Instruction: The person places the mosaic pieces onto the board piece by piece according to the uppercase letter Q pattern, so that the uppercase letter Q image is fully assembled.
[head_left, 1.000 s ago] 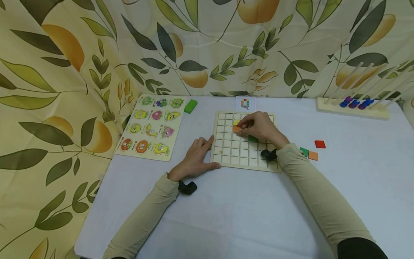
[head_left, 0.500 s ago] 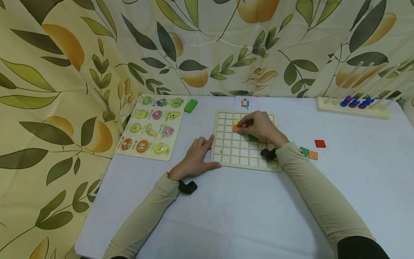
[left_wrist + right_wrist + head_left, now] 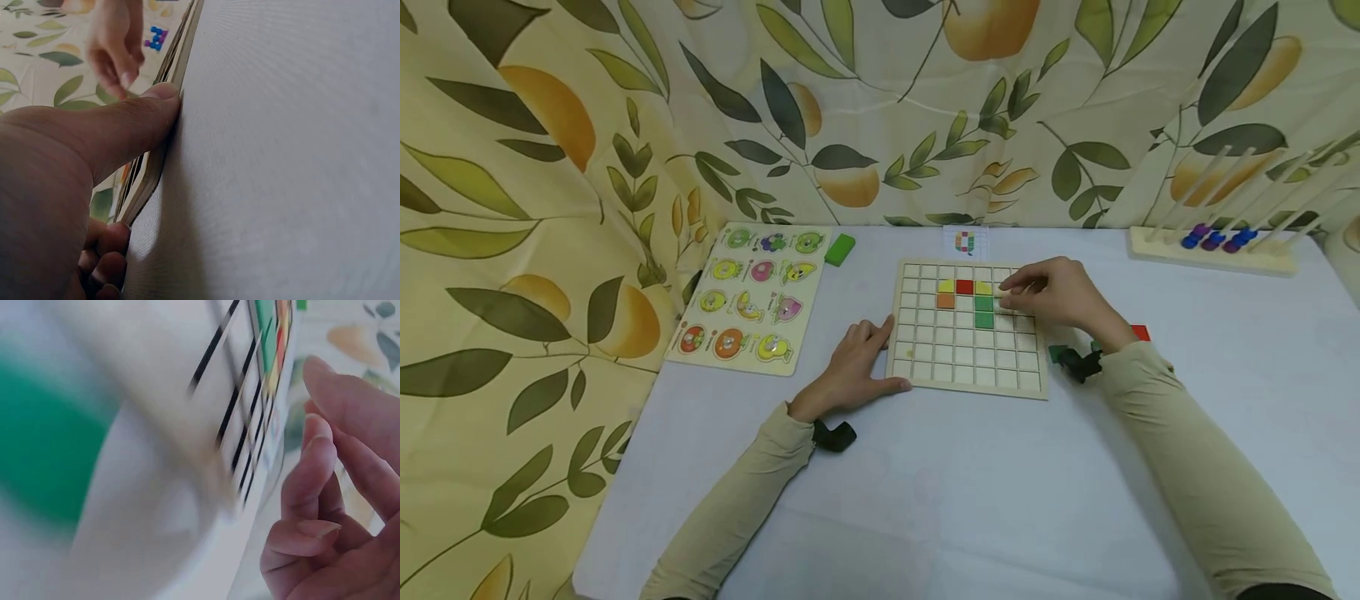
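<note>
Red tile point(image 3: 1142, 332) lies behind right wrist point(image 3: 1117, 332), partly hidden.

Left hand point(image 3: 856, 367): thumb extended, spread from fingers. Right hand point(image 3: 1063, 296): fingers bent, thumb near index; fingertip gap hard to judge. Both forearms point(image 3: 733, 496) sleeved, angled inward.

Dim, diffuse light; soft shadow borders the pale wooden grid board point(image 3: 955, 358); beside it, one flat green tile point(image 3: 47, 444) blurs heavily.
</note>
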Motion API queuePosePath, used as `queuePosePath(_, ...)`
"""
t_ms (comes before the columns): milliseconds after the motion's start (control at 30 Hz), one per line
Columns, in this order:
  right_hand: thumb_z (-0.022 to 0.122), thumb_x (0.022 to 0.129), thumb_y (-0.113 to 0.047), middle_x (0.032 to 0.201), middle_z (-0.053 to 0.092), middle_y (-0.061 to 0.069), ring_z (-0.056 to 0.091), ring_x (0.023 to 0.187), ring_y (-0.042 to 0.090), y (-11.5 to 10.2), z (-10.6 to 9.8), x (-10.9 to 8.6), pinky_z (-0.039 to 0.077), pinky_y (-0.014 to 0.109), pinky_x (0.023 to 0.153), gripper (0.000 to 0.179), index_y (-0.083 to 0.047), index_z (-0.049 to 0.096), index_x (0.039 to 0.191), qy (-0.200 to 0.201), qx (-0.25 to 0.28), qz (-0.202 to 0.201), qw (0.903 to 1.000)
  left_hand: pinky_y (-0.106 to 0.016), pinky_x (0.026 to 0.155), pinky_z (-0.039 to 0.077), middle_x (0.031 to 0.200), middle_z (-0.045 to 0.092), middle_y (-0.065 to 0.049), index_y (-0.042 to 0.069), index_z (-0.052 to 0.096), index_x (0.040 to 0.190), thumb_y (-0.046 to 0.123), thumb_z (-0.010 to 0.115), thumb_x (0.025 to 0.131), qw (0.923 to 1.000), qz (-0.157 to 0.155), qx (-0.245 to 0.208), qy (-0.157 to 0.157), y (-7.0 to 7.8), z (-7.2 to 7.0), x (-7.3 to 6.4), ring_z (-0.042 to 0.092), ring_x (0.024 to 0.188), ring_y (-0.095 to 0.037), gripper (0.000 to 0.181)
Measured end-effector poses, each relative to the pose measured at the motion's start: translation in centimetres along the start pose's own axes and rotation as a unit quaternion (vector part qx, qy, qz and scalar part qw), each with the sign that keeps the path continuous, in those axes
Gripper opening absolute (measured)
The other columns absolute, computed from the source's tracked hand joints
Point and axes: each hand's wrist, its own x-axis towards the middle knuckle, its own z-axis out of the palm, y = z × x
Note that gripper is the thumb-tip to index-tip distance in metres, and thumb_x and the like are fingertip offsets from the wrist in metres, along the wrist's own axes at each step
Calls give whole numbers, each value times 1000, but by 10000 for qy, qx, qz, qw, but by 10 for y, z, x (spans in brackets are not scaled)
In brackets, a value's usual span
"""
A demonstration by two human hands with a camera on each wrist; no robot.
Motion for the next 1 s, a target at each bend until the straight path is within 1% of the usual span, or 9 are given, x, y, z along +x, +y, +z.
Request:
queuePosePath(133,83,94,-28,102,79,12,59,85,22,18,-19,-19,45,25,69,29,-6,82,112,-78,-283,228,9993,-32,85,33,121,50,-13,0,24,167,42,86,90,10000,-9,4,30,-1,1,-1,40,105,-23,108)
queuePosePath(233,83,95,-32,106,78,13,59,87,22,30,-32,-33,45,24,69,34,-5,81,115,-149,-460,401,9980,-32,85,33,121,51,-13,0,25,167,43,86,90,10000,-14,43,40,-1,1,-1,41,105,-23,108)
queuePosePath(367,83,94,-35,108,77,14,58,88,23,45,-48,-52,45,25,67,38,-5,81,117,-297,-583,620,9959,-32,85,34,121,51,-12,0,24,167,44,86,89,10000,-12,85,28,-1,1,-1,40,105,-23,108)
queuePosePath(500,82,95,-34,105,77,11,57,87,22,57,-59,-70,45,27,65,38,-4,80,119,-486,-659,834,9931,-32,85,33,120,51,-12,1,25,167,44,86,89,10000,-5,53,29,-1,2,0,40,104,-22,108)
queuePosePath(567,82,95,-32,103,76,9,57,86,21,61,-62,-78,46,27,66,36,-5,80,119,-545,-711,914,9918,-32,85,33,120,51,-12,0,25,167,44,86,89,10000,-1,35,47,-1,2,-1,40,104,-22,108)
queuePosePath(767,84,93,-25,98,77,6,58,83,16,71,-67,-98,47,24,67,33,-3,80,117,-665,-805,917,9903,-32,85,33,120,51,-13,0,24,167,43,86,89,10000,-21,-33,49,-2,3,0,40,104,-22,109)
queuePosePath(833,84,93,-23,104,78,12,58,84,13,74,-68,-102,47,23,67,34,-1,79,118,-693,-796,918,9902,-32,85,33,120,51,-13,0,24,167,42,87,89,10000,-50,-38,46,-1,3,0,40,105,-23,109)
queuePosePath(900,85,92,-28,108,78,15,59,83,9,77,-67,-106,48,22,68,37,-1,79,117,-654,-858,922,9899,-32,85,33,120,50,-13,1,24,167,42,87,89,10000,-76,-42,38,-1,3,0,40,105,-23,109)
queuePosePath(1000,86,91,-29,108,77,16,58,83,9,79,-66,-110,47,23,68,39,0,79,116,-617,-890,948,9896,-32,85,32,119,50,-12,1,24,167,41,87,88,9999,-97,-63,46,0,3,-1,40,105,-23,109)
